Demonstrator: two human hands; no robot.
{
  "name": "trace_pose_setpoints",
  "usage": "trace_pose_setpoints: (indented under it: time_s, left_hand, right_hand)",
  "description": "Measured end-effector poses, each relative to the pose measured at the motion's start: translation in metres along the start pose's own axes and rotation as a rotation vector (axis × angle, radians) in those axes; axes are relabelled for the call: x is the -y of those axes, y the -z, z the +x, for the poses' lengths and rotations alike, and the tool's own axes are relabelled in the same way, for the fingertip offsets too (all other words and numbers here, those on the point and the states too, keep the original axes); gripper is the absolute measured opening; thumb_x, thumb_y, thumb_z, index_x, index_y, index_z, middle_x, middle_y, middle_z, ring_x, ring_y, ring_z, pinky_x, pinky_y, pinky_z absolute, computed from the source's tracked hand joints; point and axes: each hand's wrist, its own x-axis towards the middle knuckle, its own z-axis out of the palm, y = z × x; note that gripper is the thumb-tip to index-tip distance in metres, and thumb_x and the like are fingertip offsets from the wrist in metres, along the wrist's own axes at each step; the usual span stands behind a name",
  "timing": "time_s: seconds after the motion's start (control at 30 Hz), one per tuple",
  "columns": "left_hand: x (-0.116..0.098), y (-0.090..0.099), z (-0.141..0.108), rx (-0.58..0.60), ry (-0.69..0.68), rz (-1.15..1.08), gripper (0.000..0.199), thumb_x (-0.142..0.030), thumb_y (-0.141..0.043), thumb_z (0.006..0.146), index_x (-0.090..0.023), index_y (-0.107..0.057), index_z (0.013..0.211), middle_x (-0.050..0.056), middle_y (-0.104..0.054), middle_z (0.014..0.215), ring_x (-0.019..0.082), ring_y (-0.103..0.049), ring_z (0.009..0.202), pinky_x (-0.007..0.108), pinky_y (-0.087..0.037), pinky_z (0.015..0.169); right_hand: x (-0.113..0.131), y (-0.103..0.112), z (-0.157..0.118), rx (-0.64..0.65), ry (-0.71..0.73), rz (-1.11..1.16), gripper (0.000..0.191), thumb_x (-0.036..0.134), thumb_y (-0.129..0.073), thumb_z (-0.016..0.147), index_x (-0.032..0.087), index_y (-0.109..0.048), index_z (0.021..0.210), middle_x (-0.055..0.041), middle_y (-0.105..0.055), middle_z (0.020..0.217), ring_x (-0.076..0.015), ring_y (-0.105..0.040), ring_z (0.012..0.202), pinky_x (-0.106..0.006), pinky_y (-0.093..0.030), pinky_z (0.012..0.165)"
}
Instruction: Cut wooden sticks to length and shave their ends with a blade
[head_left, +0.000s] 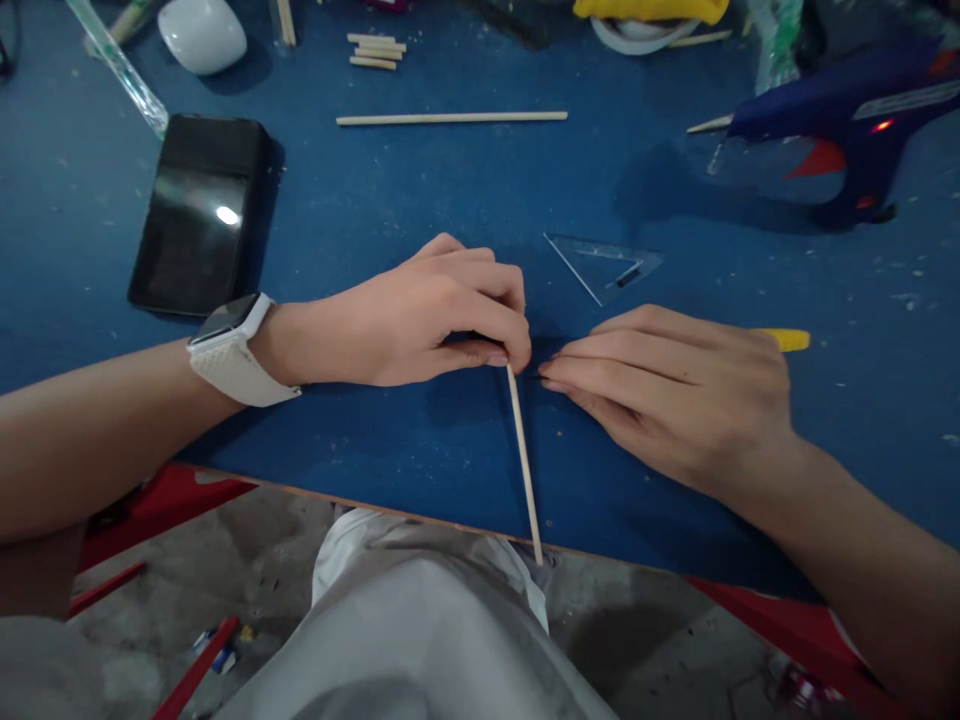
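Between its thumb and index finger, my left hand point(450, 310) pinches the upper end of a thin round wooden stick point(523, 455). The stick slants down towards me, and its lower end passes over the table's front edge. My right hand point(675, 390) is closed around a tool with a yellow end point(787, 340). A thin dark tip pokes out past the fingertips, close to the stick's upper end; the middle of the tool is hidden by the hand. Just beyond the right hand lies a clear set square point(604, 268).
Another long stick point(450, 118) lies across the blue table point(360, 220), with several short cut sticks point(375, 50) behind it. A black box-shaped device point(196, 215) and a white mouse point(202, 35) are at left. A blue glue gun point(832, 130) stands at right, its red light lit.
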Motion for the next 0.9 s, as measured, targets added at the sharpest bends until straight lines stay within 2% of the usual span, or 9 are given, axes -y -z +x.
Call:
trace_pose_setpoints:
  time_s: [0.13,0.4,0.57,0.9]
  left_hand:
    - [-0.0009,0.0001,0.0004,-0.004,0.017,-0.003,0.028,-0.035,-0.068,0.130,-0.040,-0.096,0.124,0.002,-0.092,0.131,0.028,-0.081,0.118,0.052,-0.050,0.122]
    - [0.0003,-0.0001,0.0002,0.001,0.007,0.000,0.029,-0.034,-0.067,0.131,-0.041,-0.094,0.123,0.002,-0.091,0.133,0.028,-0.081,0.118,0.053,-0.050,0.120]
    - [0.0002,0.0000,0.0001,0.006,0.021,0.013,0.031,-0.037,-0.065,0.131,-0.042,-0.095,0.124,0.002,-0.091,0.134,0.029,-0.081,0.118,0.054,-0.051,0.120]
    - [-0.0020,0.0010,0.0012,0.028,0.025,0.019,0.034,-0.038,-0.063,0.132,-0.041,-0.096,0.126,0.004,-0.092,0.135,0.030,-0.082,0.122,0.055,-0.051,0.121]
  right_hand:
    - [0.0028,0.0042,-0.0001,-0.011,-0.048,0.015,0.020,0.008,-0.092,0.116,0.024,-0.086,0.126,0.0004,-0.098,0.118,-0.0183,-0.092,0.095,-0.032,-0.072,0.086]
    - [0.0008,0.0019,0.0012,0.010,-0.022,0.017,0.017,0.008,-0.088,0.120,0.025,-0.086,0.123,0.0018,-0.098,0.117,-0.0206,-0.092,0.099,-0.035,-0.075,0.086]
    - [0.0015,0.0023,-0.0002,0.026,-0.033,0.023,0.021,0.005,-0.089,0.116,0.024,-0.091,0.123,-0.0011,-0.099,0.118,-0.0233,-0.093,0.101,-0.038,-0.077,0.087]
    - [-0.0012,0.0026,-0.0003,0.032,-0.027,0.033,0.023,0.007,-0.088,0.117,0.029,-0.092,0.123,0.0020,-0.099,0.118,-0.0225,-0.094,0.100,-0.037,-0.078,0.086]
